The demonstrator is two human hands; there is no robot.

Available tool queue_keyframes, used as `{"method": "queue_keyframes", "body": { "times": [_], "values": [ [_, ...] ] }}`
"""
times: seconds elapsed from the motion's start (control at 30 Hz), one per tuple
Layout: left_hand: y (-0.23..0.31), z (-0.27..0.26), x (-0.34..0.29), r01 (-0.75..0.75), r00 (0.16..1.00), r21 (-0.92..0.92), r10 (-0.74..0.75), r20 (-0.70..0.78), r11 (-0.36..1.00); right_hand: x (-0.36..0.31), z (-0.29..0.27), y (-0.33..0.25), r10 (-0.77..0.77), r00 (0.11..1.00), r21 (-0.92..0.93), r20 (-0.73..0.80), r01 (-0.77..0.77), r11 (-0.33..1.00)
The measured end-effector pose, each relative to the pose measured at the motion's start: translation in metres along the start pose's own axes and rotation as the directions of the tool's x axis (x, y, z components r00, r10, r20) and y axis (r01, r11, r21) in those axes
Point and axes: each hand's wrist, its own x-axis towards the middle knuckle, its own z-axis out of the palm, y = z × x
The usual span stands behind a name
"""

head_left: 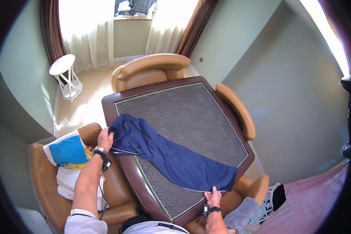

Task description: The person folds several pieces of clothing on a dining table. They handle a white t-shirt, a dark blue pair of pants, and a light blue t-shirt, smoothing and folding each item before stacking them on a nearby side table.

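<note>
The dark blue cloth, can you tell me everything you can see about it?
The dark blue cloth is long, with thin pale trim. It looks soft and smooth, like a piece of clothing, but I can't tell which kind. It lies slantwise across the table, bunched and wrinkled at its left end and flatter toward the right, where it reaches over the rim. The left hand holds the bunched end; the right hand holds the near edge at the other end.

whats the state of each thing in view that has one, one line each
navy trousers: laid out lengthwise, wrinkled
left hand: closed on the trousers' left end
right hand: pinching their near edge, right end
sheer white curtains: parted
brown drapes: drawn aside
white side table: upright
grey cloth: crumpled
</note>
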Motion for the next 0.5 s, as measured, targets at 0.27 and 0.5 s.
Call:
{"method": "queue_keyframes", "body": {
  "times": [0.27,0.5],
  "values": [
    [0.035,-0.104,0.032,0.420,0.907,-0.669,-0.260,0.332,0.613,0.025,-0.001,-0.017,0.054,0.998,-0.045,0.044,-0.052,0.998],
    [0.121,-0.201,0.022,0.463,0.883,-0.860,-0.198,0.425,0.215,0.052,0.027,-0.035,-0.086,0.982,-0.052,-0.168,0.078,0.996]
  ]
}}
